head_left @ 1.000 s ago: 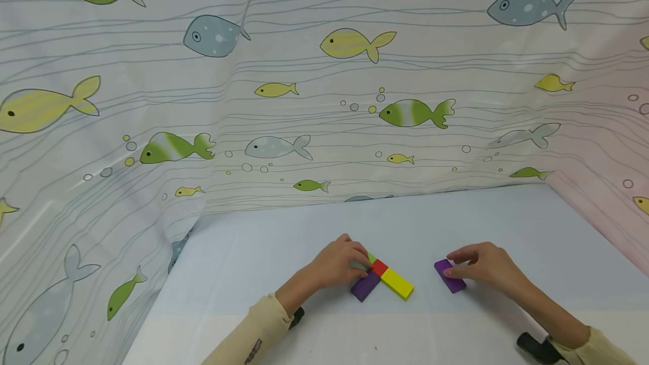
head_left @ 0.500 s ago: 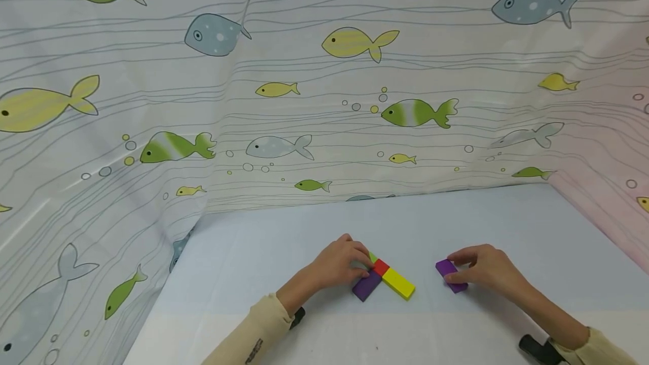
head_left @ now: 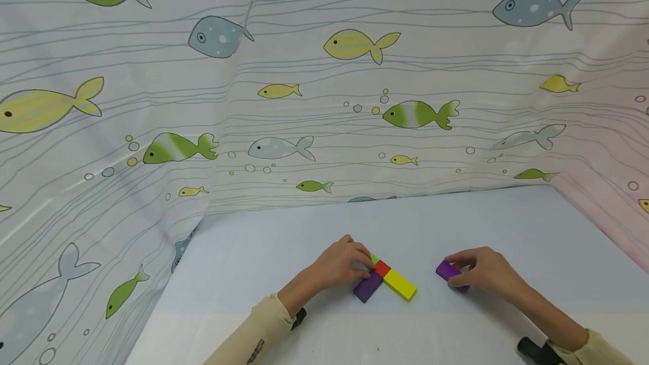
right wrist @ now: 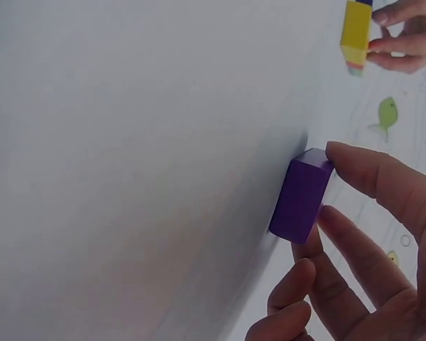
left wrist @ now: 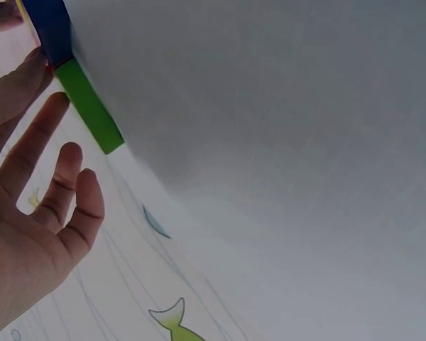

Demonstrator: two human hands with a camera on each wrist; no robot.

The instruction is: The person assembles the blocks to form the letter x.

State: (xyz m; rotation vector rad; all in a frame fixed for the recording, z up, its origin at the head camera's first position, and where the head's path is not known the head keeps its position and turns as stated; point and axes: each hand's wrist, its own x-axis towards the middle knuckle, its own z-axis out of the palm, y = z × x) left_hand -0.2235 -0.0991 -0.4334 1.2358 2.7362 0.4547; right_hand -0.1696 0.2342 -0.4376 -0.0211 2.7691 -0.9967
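Observation:
On the white table lie joined flat blocks: a dark purple block (head_left: 368,287), a small red block (head_left: 382,269), a yellow block (head_left: 400,285) and a green block (left wrist: 89,106). My left hand (head_left: 342,262) is at their left side, its fingertips touching around the corner where the purple, red and green blocks meet. In the left wrist view its remaining fingers are loosely bent and hold nothing. Further right, my right hand (head_left: 484,269) pinches a brighter purple block (right wrist: 302,196) between thumb and fingers. That block is tipped up on its side, with its shadow beside it.
Behind the white table (head_left: 284,241) hangs a curtain (head_left: 304,123) printed with fish and wavy lines; it also runs along both sides. A black device (head_left: 534,351) is strapped at the right wrist, beside the beige sleeve (head_left: 595,348).
My right fingers have closed in further over the brighter purple block, which has tipped from lying flat onto its side. The left hand and the joined blocks have stayed in place.

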